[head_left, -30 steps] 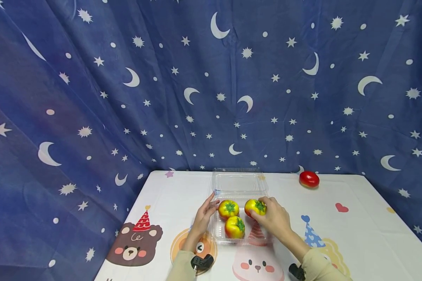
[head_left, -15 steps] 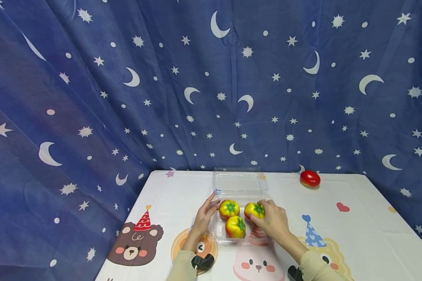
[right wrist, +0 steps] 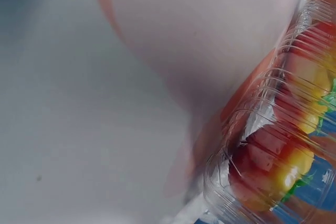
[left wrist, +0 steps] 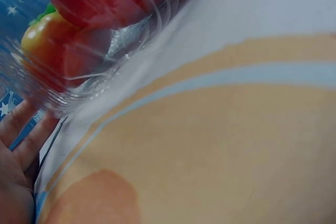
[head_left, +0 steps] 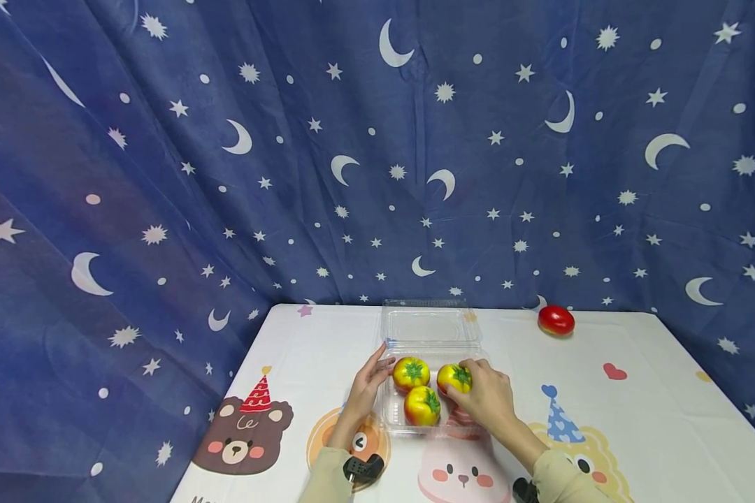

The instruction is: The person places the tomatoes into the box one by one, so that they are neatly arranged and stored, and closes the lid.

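1. Box, clear; clock centre.
2. Front fruit, boxed, 7 o'clock.
3. Right hand, grasping right fruit, boxed, 2 o'clock.
4. Left hand, fingers extended, 9 o'clock.
5. Left fruit, boxed, 10 o'clock.
6. Red fruit, outside, 2 o'clock.

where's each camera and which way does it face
Head: on the head, facing forward and down at table and box; left hand, right hand, sleeves show.
Left wrist: worn there, facing box and table; left hand shows lower left.
Right wrist: worn there, facing box and table; right hand partly shows lower right.
Both wrist views share box and fruit.
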Demonstrator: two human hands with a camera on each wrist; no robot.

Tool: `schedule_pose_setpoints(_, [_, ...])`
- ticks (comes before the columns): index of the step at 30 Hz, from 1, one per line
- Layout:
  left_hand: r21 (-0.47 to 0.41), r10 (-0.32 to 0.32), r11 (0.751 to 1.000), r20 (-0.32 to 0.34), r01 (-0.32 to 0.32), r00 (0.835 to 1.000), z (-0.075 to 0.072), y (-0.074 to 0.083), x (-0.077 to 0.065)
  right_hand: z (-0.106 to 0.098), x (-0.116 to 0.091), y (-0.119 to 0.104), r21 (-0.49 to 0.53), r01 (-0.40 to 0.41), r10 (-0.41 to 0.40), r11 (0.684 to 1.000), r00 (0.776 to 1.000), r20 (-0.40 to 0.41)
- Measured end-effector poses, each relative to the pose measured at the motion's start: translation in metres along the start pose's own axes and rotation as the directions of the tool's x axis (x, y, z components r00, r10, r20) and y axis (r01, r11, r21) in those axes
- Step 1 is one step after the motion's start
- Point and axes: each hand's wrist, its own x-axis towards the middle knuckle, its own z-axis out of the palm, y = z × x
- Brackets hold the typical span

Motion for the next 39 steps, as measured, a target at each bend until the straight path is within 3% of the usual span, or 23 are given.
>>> schedule_pose_setpoints(39, [-0.031,-0.011,0.999,-0.012,0.011,1.000,0.001,-0.001,0.000,-0.010,0.001,0.002,0.043,-0.040,0.039,0.998,0.999,0.010])
